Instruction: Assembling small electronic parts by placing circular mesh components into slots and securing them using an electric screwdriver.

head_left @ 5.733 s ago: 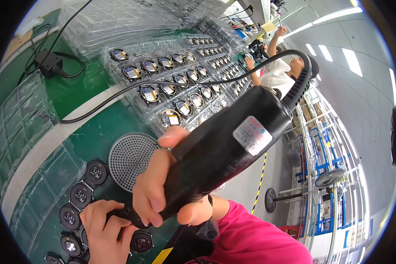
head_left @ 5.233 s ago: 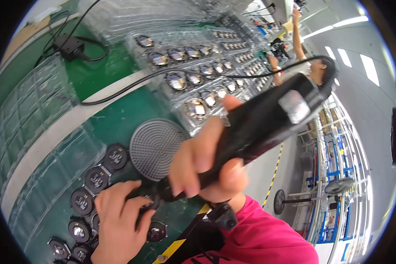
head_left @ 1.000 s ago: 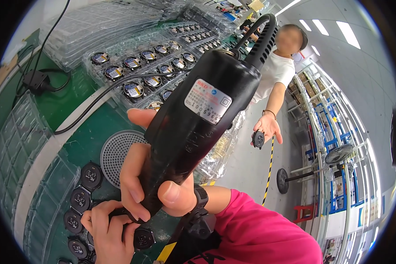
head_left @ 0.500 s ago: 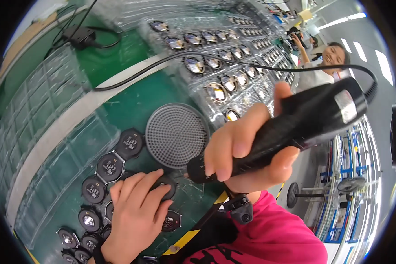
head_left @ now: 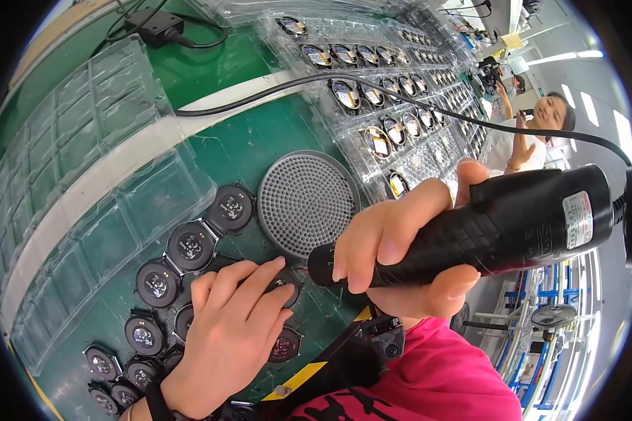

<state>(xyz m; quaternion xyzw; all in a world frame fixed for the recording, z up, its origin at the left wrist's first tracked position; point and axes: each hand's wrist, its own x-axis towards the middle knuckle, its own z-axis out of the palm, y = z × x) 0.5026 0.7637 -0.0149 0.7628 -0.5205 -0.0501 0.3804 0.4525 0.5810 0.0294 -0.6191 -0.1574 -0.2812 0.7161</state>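
Observation:
My right hand [head_left: 393, 245] is wrapped round a black corded electric screwdriver [head_left: 512, 228], held tilted with its nose low and to the left. The thin bit comes close to the edge of a round black watch case [head_left: 283, 278]; whether it touches a screw cannot be made out. Over that case lie the fingers of my left hand [head_left: 225, 340], holding it against the green table and hiding much of it. Just beyond the bit sits a round grey dimpled tray [head_left: 309, 200]. More watch cases [head_left: 191, 245] lie back up to the left of my left hand.
Clear plastic trays [head_left: 84, 175] spread along the left. Others [head_left: 428, 151], filled with round watch parts, stand at the back. A black cable [head_left: 260, 91] arches across to the screwdriver. Another person [head_left: 527, 144] is at the far right, near a fan [head_left: 555, 316] and racks.
The whole view has shifted slightly, moving the table things rightward. My left hand stays on the watch case and the screwdriver stays beside it, now lying more level. The other person's hand has risen.

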